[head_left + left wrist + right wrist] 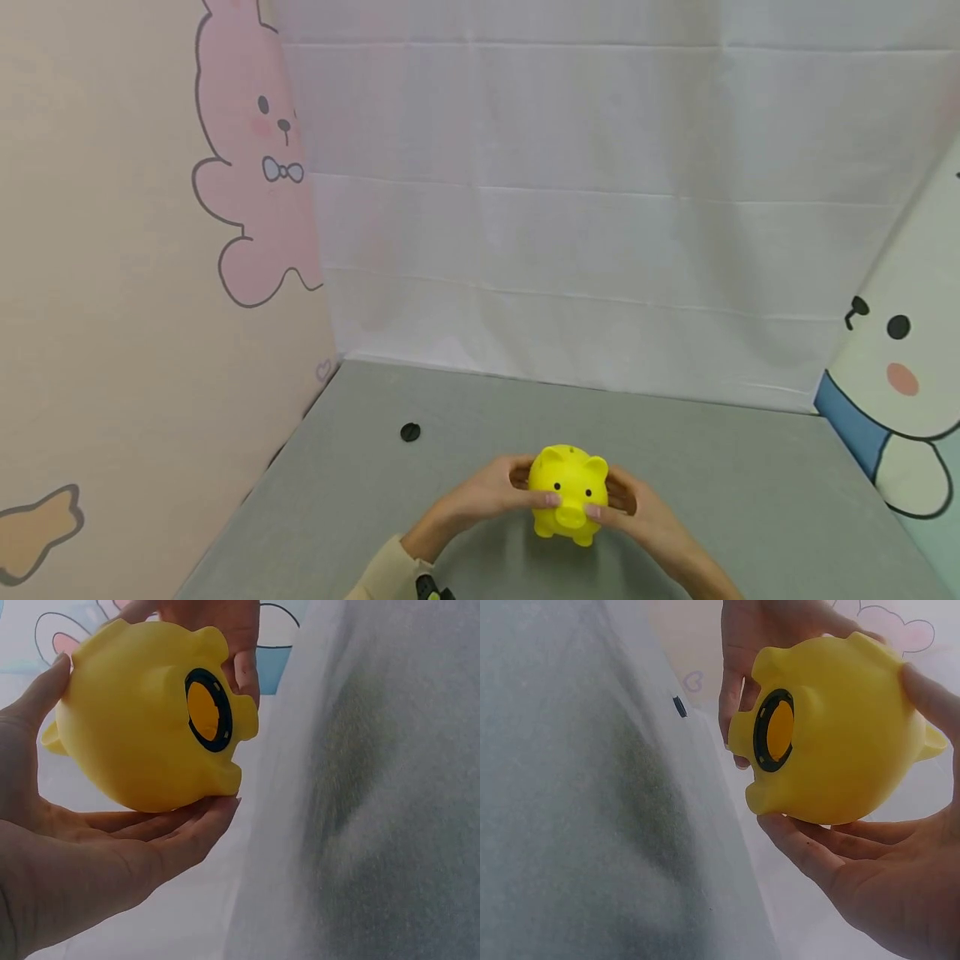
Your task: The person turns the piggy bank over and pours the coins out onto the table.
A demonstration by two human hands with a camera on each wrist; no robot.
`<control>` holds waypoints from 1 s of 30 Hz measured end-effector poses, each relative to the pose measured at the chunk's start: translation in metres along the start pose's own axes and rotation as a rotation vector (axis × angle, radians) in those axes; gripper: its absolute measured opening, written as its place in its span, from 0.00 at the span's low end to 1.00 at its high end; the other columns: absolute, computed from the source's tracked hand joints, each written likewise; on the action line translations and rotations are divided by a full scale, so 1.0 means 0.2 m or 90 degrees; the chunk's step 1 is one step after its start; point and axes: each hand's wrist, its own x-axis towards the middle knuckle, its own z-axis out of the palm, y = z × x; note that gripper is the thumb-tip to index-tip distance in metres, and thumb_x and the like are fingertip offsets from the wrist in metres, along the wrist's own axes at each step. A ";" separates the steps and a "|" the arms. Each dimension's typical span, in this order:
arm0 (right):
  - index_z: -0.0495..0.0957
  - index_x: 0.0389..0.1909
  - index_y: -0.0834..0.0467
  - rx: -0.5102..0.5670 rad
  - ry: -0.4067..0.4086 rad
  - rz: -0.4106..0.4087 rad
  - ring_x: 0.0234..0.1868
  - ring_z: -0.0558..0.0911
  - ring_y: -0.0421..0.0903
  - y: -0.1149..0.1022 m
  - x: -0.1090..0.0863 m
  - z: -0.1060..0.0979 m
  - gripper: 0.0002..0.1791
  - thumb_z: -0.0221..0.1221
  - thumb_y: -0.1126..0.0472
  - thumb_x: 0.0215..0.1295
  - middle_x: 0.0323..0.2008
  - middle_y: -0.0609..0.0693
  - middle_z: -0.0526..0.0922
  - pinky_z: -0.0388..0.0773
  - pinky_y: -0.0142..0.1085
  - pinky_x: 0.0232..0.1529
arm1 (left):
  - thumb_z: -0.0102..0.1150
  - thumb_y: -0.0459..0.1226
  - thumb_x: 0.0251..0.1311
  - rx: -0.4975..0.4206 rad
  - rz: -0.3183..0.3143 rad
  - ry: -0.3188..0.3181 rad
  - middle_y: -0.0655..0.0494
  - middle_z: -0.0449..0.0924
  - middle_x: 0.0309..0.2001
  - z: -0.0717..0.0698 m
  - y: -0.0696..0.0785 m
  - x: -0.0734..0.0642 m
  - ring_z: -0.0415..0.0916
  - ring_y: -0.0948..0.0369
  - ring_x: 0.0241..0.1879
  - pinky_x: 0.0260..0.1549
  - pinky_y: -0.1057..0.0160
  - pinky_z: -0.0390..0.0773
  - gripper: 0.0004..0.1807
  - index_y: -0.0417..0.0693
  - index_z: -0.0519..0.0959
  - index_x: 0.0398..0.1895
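A yellow piggy bank (567, 483) is held up over the grey table between both hands, its face toward the head camera. My left hand (498, 487) grips one side, thumb beside the snout, fingers reaching behind. On the other side my right hand (648, 521) grips it the same way. Both wrist views look at the underside, where a black ring (210, 710) rims an open round hole; through it the yellow inside shows. A round black plug (410, 432) lies on the table to the left, beyond the left hand, and appears edge-on in the right wrist view.
The grey table (465, 408) meets a white cloth backdrop (570, 208) at its far edge. A wall with a pink cartoon figure (258, 158) stands at left, and a panel with a white cartoon animal (900, 375) at right.
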 end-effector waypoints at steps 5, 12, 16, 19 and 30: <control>0.59 0.79 0.66 -0.005 0.003 -0.019 0.65 0.80 0.57 0.00 0.00 -0.01 0.44 0.66 0.50 0.70 0.74 0.68 0.71 0.86 0.51 0.61 | 0.74 0.56 0.60 0.007 0.005 0.003 0.61 0.85 0.60 -0.01 -0.01 0.01 0.82 0.63 0.55 0.60 0.55 0.84 0.41 0.51 0.73 0.74; 0.57 0.80 0.62 -0.034 0.000 -0.050 0.73 0.73 0.68 0.00 0.00 -0.01 0.51 0.73 0.52 0.64 0.79 0.70 0.62 0.81 0.54 0.67 | 0.79 0.48 0.56 0.000 0.032 0.018 0.63 0.80 0.66 -0.03 -0.04 0.02 0.80 0.63 0.60 0.63 0.57 0.83 0.42 0.59 0.72 0.75; 0.55 0.81 0.62 -0.050 -0.002 -0.076 0.76 0.70 0.69 0.00 0.02 -0.02 0.54 0.75 0.53 0.62 0.80 0.69 0.60 0.79 0.53 0.70 | 0.80 0.43 0.56 -0.008 0.058 0.011 0.62 0.77 0.70 -0.04 -0.06 0.03 0.77 0.61 0.67 0.69 0.54 0.80 0.43 0.61 0.71 0.76; 0.55 0.81 0.60 -0.063 -0.001 -0.097 0.77 0.68 0.69 0.01 0.02 -0.02 0.54 0.76 0.54 0.60 0.81 0.67 0.59 0.77 0.52 0.72 | 0.81 0.43 0.55 0.009 0.074 0.010 0.61 0.74 0.73 -0.05 -0.07 0.03 0.74 0.58 0.71 0.72 0.50 0.76 0.46 0.61 0.69 0.77; 0.54 0.82 0.59 -0.098 0.011 -0.127 0.78 0.65 0.73 0.04 0.05 -0.01 0.61 0.81 0.54 0.52 0.81 0.65 0.58 0.70 0.64 0.74 | 0.84 0.43 0.51 0.093 0.111 0.031 0.59 0.65 0.79 -0.04 -0.09 0.04 0.66 0.58 0.78 0.77 0.59 0.69 0.55 0.60 0.61 0.81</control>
